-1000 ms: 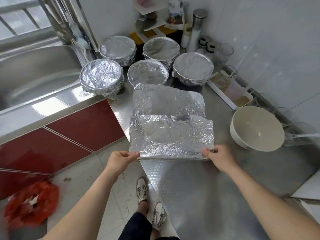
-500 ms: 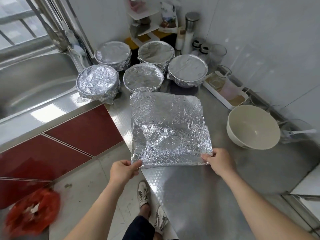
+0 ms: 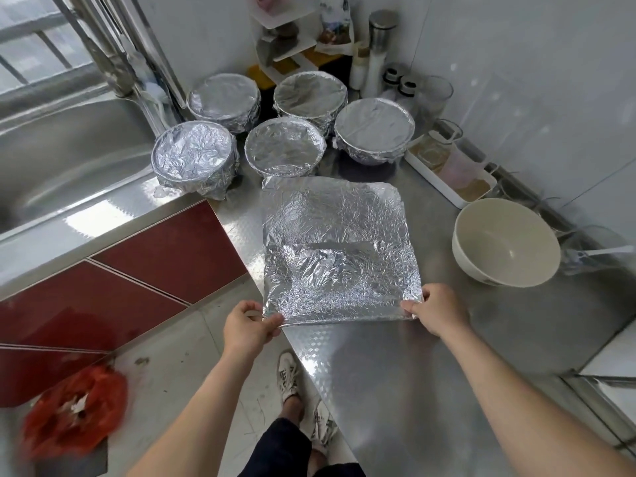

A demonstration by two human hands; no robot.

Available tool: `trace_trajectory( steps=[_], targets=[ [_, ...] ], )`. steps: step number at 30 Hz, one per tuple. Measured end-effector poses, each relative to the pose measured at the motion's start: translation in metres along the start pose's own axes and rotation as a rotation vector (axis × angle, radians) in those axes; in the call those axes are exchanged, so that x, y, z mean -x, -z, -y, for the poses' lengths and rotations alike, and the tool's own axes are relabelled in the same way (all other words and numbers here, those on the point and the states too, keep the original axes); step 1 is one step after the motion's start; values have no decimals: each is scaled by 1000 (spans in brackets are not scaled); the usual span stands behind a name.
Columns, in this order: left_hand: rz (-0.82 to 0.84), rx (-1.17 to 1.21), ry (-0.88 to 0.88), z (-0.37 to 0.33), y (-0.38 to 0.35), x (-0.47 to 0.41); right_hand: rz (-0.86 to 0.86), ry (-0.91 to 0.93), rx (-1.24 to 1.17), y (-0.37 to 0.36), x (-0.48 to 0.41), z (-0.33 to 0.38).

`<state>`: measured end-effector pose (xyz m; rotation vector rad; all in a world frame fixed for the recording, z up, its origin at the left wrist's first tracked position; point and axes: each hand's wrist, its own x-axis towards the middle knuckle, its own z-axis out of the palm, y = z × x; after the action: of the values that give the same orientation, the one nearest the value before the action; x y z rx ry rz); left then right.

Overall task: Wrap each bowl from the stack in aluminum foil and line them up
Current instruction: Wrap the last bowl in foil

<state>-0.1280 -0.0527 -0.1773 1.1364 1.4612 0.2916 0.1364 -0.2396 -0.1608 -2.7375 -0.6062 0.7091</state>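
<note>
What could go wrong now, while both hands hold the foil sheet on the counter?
1. The foil sheet is thin and creased; the left hand and right hand pinch its near corners, so a hard pull may tear it.
2. Its left corner lies at the counter edge, so it may slide off.
3. Its far edge lies close to a wrapped bowl; a push forward may bump it.
</note>
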Motion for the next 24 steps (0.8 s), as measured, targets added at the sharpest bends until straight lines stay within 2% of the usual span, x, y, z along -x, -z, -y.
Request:
trace_trajectory(
  steps=[2,4,5,7,8,10,13,15,19,21,23,24],
  targets=[
    [-9,-79,-15,-1,1,2,-10,-3,21,1,2,1],
    [-81,-312,-97,-3,2,6,-14,-4,43,2,3,2],
    [-148,-436,-172,-5,2,9,-10,-5,48,1,4,3],
    [-269,-622,-432,-14,-5,18,-8,-3,55,3,4,4],
    [-258,-700,-569,-21,-11,23,-5,-6,59,3,5,5],
    [-77,-838,-702,-33,-31,27,-2,-17,50,4,5,7],
    [159,-924,-570,-35,-56,27,-7,-32,9,6,7,7],
    [184,-940,-517,-27,-63,26,7,-57,9,6,7,7],
    [178,-1021,-565,-20,-65,25,23,-124,60,15,11,10],
    [198,-1035,-562,-21,-66,22,-136,-88,140,18,18,15],
    [198,-1052,-572,-21,-68,21,-301,50,-74,14,30,34],
    [190,-1063,-579,-20,-68,20,-257,93,-298,6,37,49]
  ],
)
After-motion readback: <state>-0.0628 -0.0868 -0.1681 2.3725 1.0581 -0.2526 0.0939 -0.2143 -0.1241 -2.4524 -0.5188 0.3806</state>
